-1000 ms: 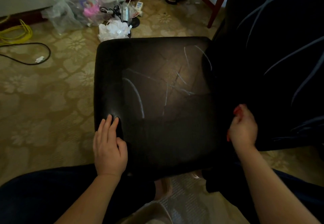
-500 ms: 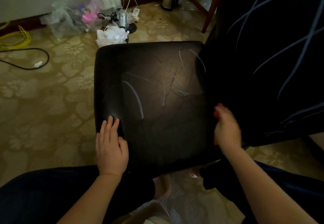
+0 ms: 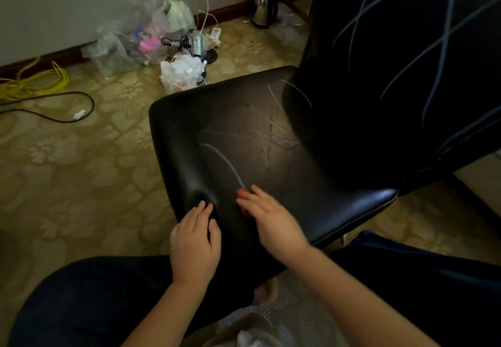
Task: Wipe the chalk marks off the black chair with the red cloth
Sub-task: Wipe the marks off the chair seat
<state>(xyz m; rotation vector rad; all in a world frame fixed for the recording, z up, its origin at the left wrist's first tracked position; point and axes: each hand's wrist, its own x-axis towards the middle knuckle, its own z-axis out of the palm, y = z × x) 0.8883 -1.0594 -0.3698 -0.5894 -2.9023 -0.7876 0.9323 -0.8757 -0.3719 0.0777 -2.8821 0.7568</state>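
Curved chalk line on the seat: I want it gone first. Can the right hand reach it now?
Probably yes: the right hand, holding the red cloth, lies at the near end of the curved chalk line; nothing blocks it.

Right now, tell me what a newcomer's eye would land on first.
Pale chalk marks criss-cross the black chair seat mid-frame. At its near edge the right hand holds a red cloth by a curved stroke, the left hand flat beside it. Plastic bags heap by the far wall.
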